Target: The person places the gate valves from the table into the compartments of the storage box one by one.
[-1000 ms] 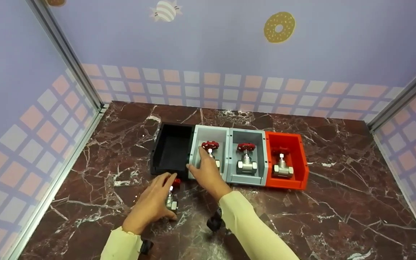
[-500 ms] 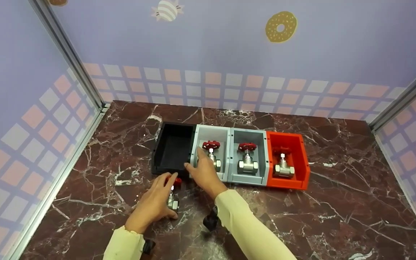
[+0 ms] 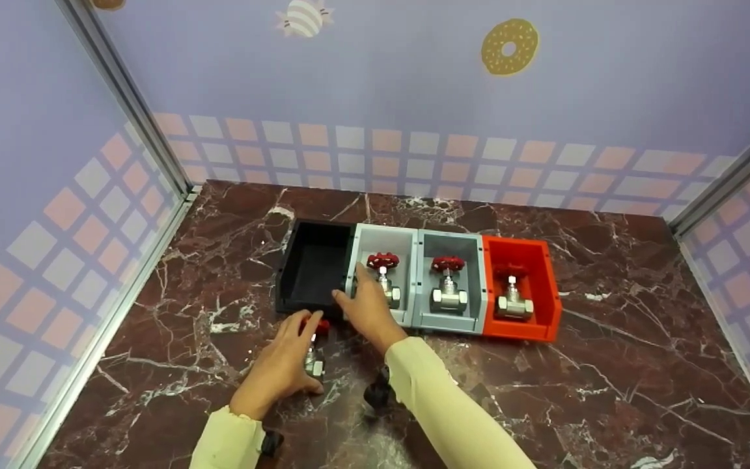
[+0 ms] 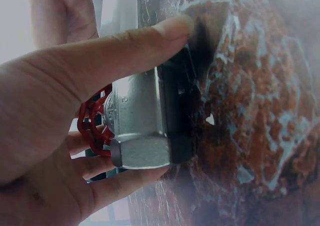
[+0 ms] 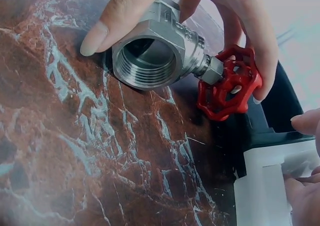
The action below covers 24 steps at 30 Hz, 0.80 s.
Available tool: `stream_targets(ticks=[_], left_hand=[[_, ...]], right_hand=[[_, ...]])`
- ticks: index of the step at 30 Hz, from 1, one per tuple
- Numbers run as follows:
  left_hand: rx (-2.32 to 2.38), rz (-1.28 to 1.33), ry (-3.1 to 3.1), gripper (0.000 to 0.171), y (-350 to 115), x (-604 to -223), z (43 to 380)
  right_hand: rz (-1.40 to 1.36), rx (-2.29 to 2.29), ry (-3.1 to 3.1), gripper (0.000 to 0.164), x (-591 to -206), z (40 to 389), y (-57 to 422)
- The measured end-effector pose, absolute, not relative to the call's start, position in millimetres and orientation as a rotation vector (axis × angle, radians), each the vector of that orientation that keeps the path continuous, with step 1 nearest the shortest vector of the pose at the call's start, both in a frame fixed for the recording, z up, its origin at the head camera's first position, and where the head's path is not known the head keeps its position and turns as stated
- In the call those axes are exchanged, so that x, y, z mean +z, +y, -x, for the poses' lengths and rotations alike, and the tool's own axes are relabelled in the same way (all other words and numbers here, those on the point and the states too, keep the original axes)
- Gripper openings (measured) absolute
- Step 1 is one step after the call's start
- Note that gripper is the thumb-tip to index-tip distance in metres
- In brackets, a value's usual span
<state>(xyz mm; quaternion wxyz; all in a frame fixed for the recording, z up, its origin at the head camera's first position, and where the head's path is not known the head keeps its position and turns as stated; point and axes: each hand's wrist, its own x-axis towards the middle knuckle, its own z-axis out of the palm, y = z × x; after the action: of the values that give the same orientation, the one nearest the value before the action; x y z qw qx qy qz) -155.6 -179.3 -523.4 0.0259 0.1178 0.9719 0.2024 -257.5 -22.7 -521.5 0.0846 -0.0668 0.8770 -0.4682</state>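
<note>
In the head view my left hand [image 3: 280, 365] curls round a metal valve [image 3: 314, 363] lying on the marble table, just in front of the black bin [image 3: 315, 306]. The left wrist view shows the thumb across the valve's steel body [image 4: 137, 116], with fingers on its far side by the red handwheel [image 4: 95, 118]. The right wrist view shows its threaded opening. My right hand [image 3: 373, 312] lies over the wall between the black and white bins, thumb spread on the black side, fingers in the white bin [image 3: 406, 312]. That bin's valve [image 3: 385, 277] is partly hidden by this hand.
The grey bin [image 3: 466, 244] and red bin [image 3: 547, 293] continue the row to the right, each holding a similar valve. Nothing shows inside the black bin. Patterned walls in metal frames [image 3: 121, 85] enclose the marble table [image 3: 609, 365].
The head view has shifted slightly. My right hand has moved a little to the left over the white bin, uncovering more of its valve. My left hand stays round its valve.
</note>
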Motion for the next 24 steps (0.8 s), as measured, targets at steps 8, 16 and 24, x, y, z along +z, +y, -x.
stream_targets(ticks=[8,16,24], left_hand=[[0.607,-0.363,3.013,0.114,-179.2,-523.4,155.9],[0.593,-0.354,3.011,0.114,-178.4,-524.3,156.8],[0.595,-0.338,3.006,0.114,-178.6,-524.4,157.9]], right_hand=[[0.235,-1.408,2.648,0.079,-520.2,260.7,-25.1],[0.215,-1.394,2.660,0.080,-517.5,263.7,-26.7],[0.221,-1.403,2.661,0.077,-515.6,263.1,-28.3]])
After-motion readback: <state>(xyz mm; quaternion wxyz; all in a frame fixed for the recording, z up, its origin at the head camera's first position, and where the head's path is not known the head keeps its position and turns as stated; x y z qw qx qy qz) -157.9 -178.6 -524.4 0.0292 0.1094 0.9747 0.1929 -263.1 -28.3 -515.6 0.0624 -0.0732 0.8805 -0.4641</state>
